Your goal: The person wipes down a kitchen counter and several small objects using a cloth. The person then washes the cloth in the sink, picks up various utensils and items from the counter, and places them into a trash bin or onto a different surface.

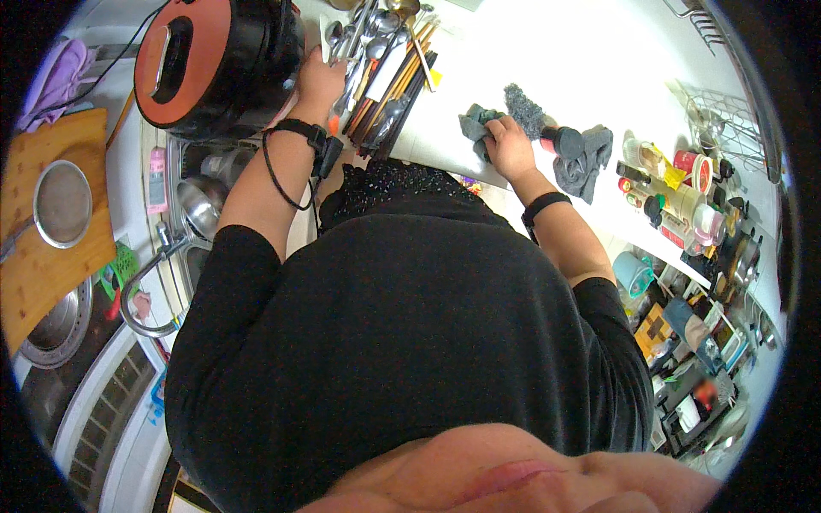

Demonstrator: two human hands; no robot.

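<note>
On the white counter (449, 141), my right hand (510, 147) rests on a crumpled grey-green cloth (476, 123), its fingers closed on it. A dark grey mesh scourer (524, 110) lies just beyond, beside a black-capped container (564, 142) and a second dark grey cloth (585, 163). My left hand (322, 80) is at the near-left edge of a pile of metal spoons (378, 48), its fingertips against the utensils; whether it grips one I cannot tell. Wooden and dark chopsticks (391, 90) lie in a bundle to its right.
A black and red cooker (244, 70) stands directly left of my left hand. The sink with a steel bowl (202, 205) and a curved faucet (131, 301) is at left. Jars and bottles (673, 199) crowd the counter's right part, near a wire rack (721, 122).
</note>
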